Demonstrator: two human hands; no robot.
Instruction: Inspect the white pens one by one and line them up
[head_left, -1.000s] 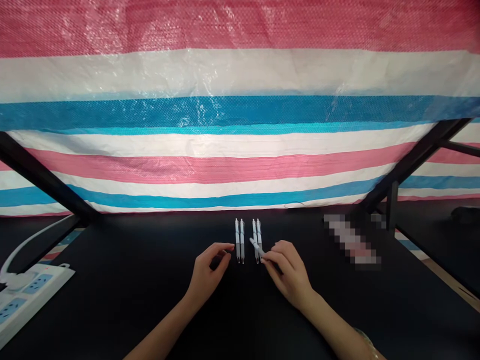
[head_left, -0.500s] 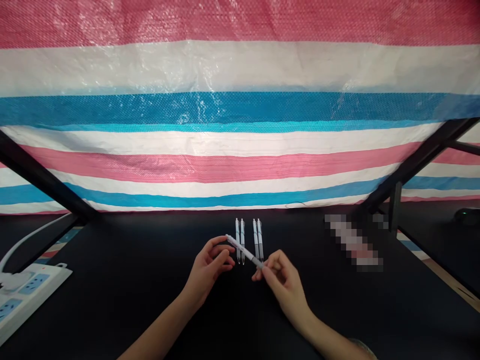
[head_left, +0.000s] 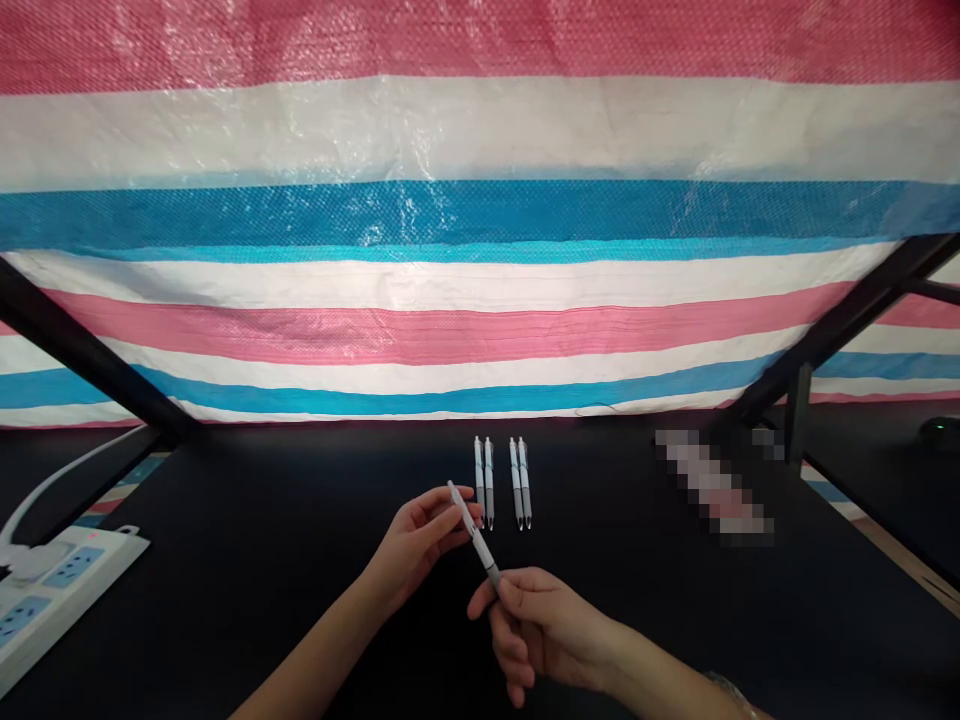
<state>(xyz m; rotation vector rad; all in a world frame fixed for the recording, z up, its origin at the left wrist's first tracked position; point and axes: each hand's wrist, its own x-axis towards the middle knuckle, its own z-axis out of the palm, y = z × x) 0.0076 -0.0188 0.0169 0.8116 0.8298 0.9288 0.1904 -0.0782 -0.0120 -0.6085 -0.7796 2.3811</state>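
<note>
A white and grey pen [head_left: 471, 531] is held above the black table [head_left: 247, 560] between both my hands. My left hand [head_left: 420, 540] pinches its upper white end. My right hand [head_left: 536, 625] is closed round its lower grey tip end. The pen tilts from upper left to lower right. Just beyond it several matching pens lie on the table in two side-by-side pairs, a left pair [head_left: 484, 480] and a right pair [head_left: 520, 480], all pointing away from me.
A white power strip [head_left: 52, 590] with blue sockets and a white cable sits at the left edge. A striped red, white and blue tarp [head_left: 480, 250] hangs behind the table. Black metal braces [head_left: 832, 330] slant on both sides. A blurred patch [head_left: 712, 480] lies to the right.
My right hand lifted a pen from beside the right pair and drew it toward me. My left hand took hold of its upper end. The pen now stands steeper.
</note>
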